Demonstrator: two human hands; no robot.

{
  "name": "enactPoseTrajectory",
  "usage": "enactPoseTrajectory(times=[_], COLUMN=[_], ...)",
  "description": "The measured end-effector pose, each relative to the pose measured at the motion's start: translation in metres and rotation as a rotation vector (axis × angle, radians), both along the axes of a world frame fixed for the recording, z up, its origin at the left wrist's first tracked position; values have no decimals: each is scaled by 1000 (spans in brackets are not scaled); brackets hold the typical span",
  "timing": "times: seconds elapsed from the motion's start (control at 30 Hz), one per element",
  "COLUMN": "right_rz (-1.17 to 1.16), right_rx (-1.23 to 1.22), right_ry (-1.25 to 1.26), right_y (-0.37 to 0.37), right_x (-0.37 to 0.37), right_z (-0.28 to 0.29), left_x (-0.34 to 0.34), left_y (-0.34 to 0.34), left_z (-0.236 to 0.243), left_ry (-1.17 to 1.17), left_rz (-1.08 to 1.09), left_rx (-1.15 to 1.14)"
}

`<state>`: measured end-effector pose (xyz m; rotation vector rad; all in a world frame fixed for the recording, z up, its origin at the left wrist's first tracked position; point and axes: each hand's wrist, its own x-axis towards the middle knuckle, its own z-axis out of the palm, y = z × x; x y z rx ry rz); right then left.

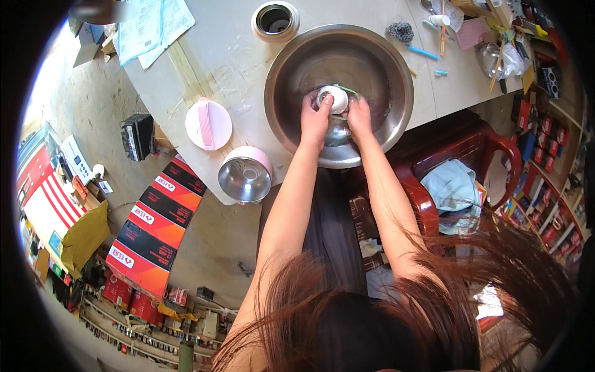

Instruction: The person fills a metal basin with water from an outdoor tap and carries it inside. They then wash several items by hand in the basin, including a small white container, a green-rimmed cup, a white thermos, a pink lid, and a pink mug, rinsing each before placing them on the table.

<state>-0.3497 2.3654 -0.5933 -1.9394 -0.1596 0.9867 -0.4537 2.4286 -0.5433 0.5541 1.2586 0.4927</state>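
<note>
A large steel basin [372,56] sits on the pale table [217,56] in front of me. Inside it, my left hand [315,116] grips a small white cup [334,98] from the left, thumb at its rim. My right hand [359,115] closes on the cup's right side, with a green strip showing between its fingers. Water lies in the basin's bottom under the cup. Both forearms come up from the lower edge, and my hair hangs across the bottom of the view.
A pink pot with a steel inside [246,175] and its pink lid [208,124] lie at the table's left edge. A round tin [275,20] and a steel scourer [400,31] sit beyond the basin. A red chair [458,155] with cloth stands right; boxes cover the floor left.
</note>
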Motion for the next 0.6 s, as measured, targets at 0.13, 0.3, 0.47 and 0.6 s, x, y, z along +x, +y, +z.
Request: enactPoseTrajectory(times=[0.13,0.3,0.47,0.6], right_rz=[330,273,138,59], right_rx=[-205,99,121,242], right_ry=[-378,-556,-176,452], right_y=[19,24,26,20], right_x=[-8,-27,-3,12], right_z=[31,33,7,25], left_x=[-9,-4,-7,-11], left_y=[1,4,3,4], left_z=[-3,-5,-5,-9], left_ry=[128,477,-97,-574], left_rz=[-61,-185,144,355], left_rx=[142,408,-148,-297])
